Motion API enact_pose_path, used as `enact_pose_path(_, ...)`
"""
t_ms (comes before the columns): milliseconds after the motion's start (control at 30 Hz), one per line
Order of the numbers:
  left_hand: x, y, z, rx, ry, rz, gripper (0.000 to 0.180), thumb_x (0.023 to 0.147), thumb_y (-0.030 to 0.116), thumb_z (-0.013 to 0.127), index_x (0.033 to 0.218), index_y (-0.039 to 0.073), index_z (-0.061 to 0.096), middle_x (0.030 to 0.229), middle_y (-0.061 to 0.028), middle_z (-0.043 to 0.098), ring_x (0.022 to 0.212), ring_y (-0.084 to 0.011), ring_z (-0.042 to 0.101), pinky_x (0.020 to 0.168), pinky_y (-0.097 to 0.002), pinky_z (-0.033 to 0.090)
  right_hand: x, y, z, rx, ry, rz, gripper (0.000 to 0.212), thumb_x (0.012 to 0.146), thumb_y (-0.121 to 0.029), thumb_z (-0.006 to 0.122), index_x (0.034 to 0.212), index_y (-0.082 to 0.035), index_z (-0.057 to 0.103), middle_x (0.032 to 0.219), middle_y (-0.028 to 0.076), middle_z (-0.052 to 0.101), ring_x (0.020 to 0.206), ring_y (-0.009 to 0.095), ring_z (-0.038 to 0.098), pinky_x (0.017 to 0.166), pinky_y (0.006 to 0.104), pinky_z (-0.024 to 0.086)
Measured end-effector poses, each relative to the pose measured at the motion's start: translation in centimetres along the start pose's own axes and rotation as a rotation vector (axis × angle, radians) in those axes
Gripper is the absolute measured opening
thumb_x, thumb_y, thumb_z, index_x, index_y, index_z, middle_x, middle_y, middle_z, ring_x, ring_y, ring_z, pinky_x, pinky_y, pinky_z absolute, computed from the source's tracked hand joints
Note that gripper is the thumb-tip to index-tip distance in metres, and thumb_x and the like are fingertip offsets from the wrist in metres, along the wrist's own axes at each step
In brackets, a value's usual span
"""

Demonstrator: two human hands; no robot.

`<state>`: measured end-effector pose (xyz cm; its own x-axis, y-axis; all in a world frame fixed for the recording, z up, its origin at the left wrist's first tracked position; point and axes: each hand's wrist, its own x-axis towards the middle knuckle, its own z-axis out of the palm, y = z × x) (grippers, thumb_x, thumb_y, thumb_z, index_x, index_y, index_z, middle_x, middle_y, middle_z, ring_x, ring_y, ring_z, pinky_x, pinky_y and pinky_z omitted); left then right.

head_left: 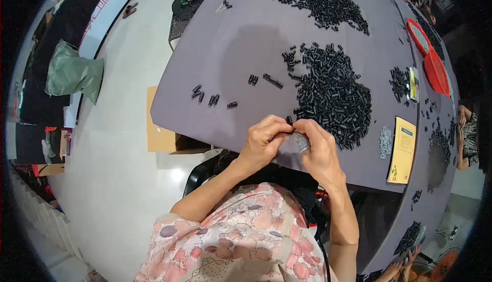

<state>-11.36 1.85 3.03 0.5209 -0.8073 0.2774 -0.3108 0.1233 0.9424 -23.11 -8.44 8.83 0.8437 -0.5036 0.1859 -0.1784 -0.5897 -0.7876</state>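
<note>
So your purple-grey counter (230, 36) has a big black pile (333, 97) at your 1 o'clock. Right hand (319, 146) has its grip curled on some greyish bits (301, 141); left hand (263, 141) is pinching a small black piece (289, 121), roughly 12 o'clock.

Desk: "What's lost at the fingertips?"

Operator: "From my remote seat, a small black piece (289, 121) is mostly hidden between left hand (262, 142) and right hand (322, 150), whose fingers partly cover pale bits (301, 141), perhaps a cluster."

Desk: "And farther out?"

Operator: "I see a co-worker's hands (411, 257), the arms cropped by the lower edge; a cardboard box (159, 133) partly hidden beneath the table (205, 123); and a yellow booklet (403, 151), its fine print too small for me."
</note>
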Motion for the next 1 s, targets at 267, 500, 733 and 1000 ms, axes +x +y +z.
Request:
enact_pose_path(267,0.3,-1.9,-1.5,-0.13,-0.049,-0.032,0.017,0.074,-0.007,0.061,0.09,-0.001,0.064,0.089,-0.0063,0.061,0.073,-0.0131,0.057,0.064,-0.024,0.046,3.5,2.1,0.2,0.215,-0.275,0.336,0.016,0.073,-0.003,0.067,0.087,0.0,0.059,0.068,0.007,0.062,0.06,0.013,0.057,0.055,0.0271,0.044)
enact_pose_path(500,0.9,-4.0,-2.6,-0.227,0.157,-0.168,0.016,0.076,-0.006,0.062,0.091,-0.001,0.065,0.089,-0.0021,0.059,0.07,-0.0063,0.053,0.059,-0.0202,0.044,8.8,4.2,0.9,-0.183,-0.024,0.058,0.015,0.071,0.0,0.064,0.086,-0.001,0.067,0.087,0.014,0.061,0.078,0.03,0.059,0.07,0.0378,0.047)
enact_pose_path(733,1.0,-4.3,-2.7,-0.27,0.163,-0.215,0.016,0.078,-0.004,0.064,0.094,-0.001,0.065,0.091,-0.0009,0.058,0.067,-0.0047,0.05,0.057,-0.0186,0.042,11.9,8.4,3.1,-0.632,0.161,-0.055,0.018,0.066,0.001,0.065,0.083,-0.004,0.068,0.085,0.011,0.058,0.085,0.03,0.055,0.073,0.04,0.045)
enact_pose_path(1000,1.2,-4.1,-3.0,-0.265,0.145,-0.228,0.019,0.081,-0.003,0.062,0.099,0.0,0.065,0.089,-0.0003,0.057,0.07,-0.0056,0.05,0.062,-0.0192,0.041,10.9,7.2,3.2,-0.587,0.178,-0.17,0.033,0.064,0.008,0.058,0.094,-0.005,0.057,0.092,0.012,0.054,0.088,0.032,0.051,0.074,0.0421,0.041)
